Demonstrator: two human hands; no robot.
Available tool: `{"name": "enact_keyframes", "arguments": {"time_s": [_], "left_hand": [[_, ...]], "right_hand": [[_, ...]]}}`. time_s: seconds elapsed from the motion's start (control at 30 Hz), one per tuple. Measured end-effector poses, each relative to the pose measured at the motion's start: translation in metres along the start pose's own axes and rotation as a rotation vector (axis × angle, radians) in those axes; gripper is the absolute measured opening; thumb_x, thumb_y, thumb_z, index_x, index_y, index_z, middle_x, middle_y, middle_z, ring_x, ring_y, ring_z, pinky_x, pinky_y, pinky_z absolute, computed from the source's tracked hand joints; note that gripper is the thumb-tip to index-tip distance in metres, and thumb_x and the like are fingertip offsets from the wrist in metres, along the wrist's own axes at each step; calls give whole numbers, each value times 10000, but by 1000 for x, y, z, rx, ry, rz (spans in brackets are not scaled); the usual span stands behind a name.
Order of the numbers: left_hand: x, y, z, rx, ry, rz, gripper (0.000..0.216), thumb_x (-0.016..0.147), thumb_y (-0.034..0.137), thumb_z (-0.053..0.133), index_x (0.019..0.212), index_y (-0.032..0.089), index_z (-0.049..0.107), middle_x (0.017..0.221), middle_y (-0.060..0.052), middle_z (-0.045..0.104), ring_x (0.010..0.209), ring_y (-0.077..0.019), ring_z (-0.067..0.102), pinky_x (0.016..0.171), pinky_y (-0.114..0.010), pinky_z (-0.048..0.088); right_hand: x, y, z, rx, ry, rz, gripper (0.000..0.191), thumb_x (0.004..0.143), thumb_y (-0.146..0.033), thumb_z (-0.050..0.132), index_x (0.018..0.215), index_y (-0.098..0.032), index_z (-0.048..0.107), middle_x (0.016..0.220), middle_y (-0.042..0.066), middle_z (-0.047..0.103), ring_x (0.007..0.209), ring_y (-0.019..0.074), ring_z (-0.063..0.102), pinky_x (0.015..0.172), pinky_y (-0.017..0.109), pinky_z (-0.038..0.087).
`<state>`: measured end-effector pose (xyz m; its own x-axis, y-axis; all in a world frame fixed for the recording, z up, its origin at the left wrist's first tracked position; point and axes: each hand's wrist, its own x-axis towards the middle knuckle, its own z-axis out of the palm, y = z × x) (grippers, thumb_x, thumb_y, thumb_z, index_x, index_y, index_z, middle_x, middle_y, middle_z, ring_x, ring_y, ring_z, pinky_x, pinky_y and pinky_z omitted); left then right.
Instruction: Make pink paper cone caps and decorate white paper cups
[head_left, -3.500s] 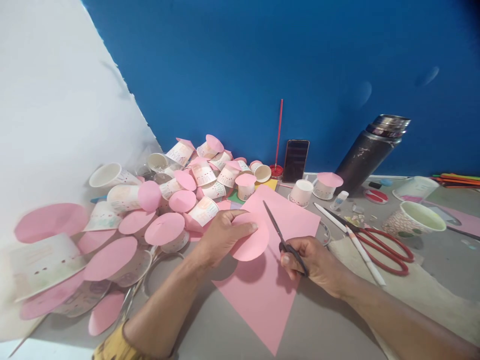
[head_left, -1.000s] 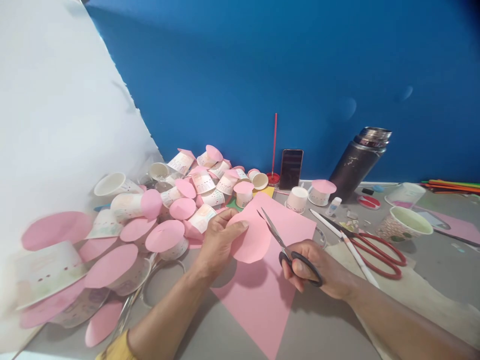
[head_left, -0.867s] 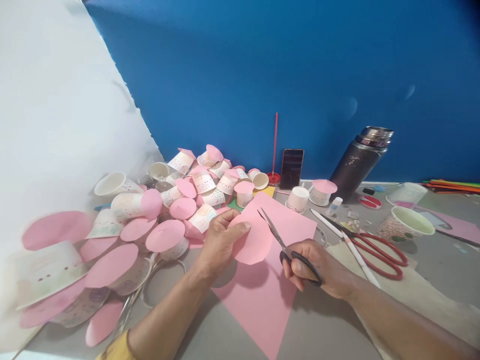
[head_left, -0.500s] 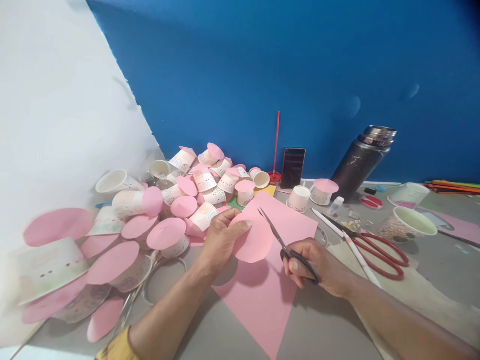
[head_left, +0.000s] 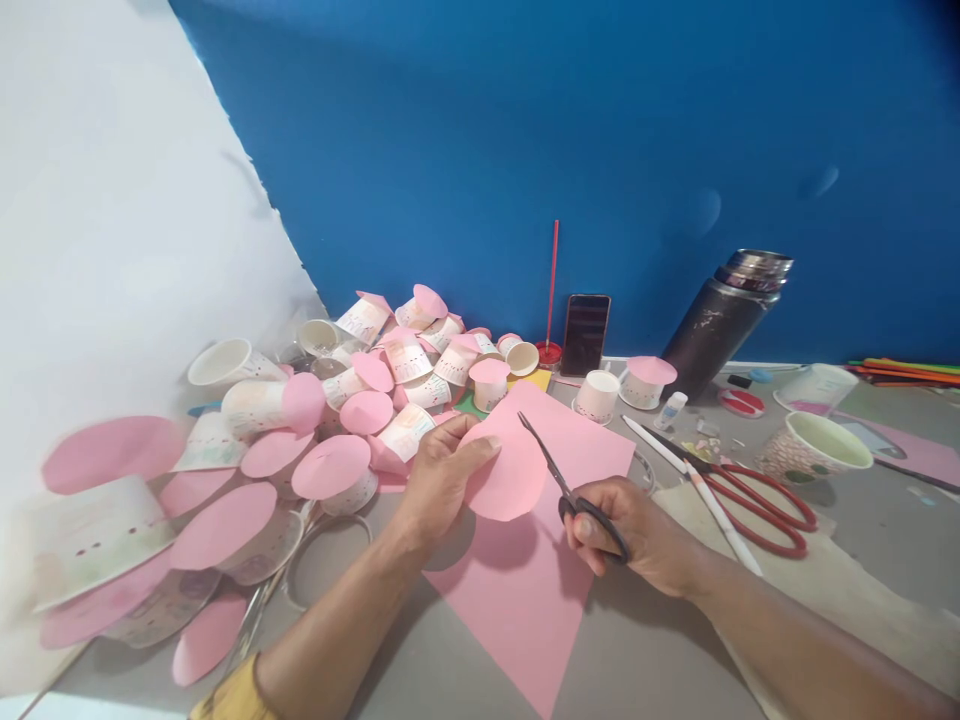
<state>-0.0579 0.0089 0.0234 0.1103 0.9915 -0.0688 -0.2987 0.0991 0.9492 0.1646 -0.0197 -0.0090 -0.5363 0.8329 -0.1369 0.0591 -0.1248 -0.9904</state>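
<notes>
My left hand pinches a round pink paper disc and holds it just above a large pink paper sheet that lies on the grey table. My right hand is closed around the black handles of small scissors. The blades are nearly closed, point up and left, and lie against the disc's right edge.
Left of my hand lies a heap of paper cups with pink lids. At the back stand a phone, a red stick and a dark flask. To the right lie red scissors, a white pen and an open cup.
The scissor blades, apart a second ago, have closed at the disc's right edge. My left hand holds the disc in about the same place.
</notes>
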Motion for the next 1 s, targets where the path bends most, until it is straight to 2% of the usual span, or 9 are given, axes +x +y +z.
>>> {"name": "enact_keyframes", "arguments": {"time_s": [0.17,0.3,0.43,0.6,1.0], "left_hand": [[3,-1,3,-46,73,97,207,766,336,768,864,181,671,781,3,682,684,-131,628,640,-229,493],[3,-6,3,-24,117,130,193,808,339,739,914,191,674,894,-17,726,778,-152,665,683,-235,497],[-1,-7,6,15,145,153,233,832,350,711,1005,198,676,928,-22,731,790,-158,669,688,-243,502],[-6,-3,12,60,169,138,255,809,379,710,960,183,651,867,-26,715,711,-153,634,635,-245,492],[-4,-6,9,209,212,158,163,854,363,658,860,205,617,790,20,603,707,-131,516,650,-229,436]], "right_hand": [[0,0,1,-8,-8,-57,659,786,-811,639,716,-156,617,566,5,581,526,98,411,543,260,275],[0,1,1,0,-25,-54,658,784,-806,645,742,-150,623,572,9,590,531,105,440,550,261,287],[1,1,2,-11,-19,-56,655,789,-797,649,737,-144,623,572,12,592,538,103,447,553,258,285],[1,3,2,-18,-11,-46,651,779,-802,656,712,-155,614,554,-1,580,523,97,408,547,263,271],[1,2,5,-55,17,-70,642,780,-797,654,639,-174,597,562,14,588,544,114,430,569,275,290]]}}
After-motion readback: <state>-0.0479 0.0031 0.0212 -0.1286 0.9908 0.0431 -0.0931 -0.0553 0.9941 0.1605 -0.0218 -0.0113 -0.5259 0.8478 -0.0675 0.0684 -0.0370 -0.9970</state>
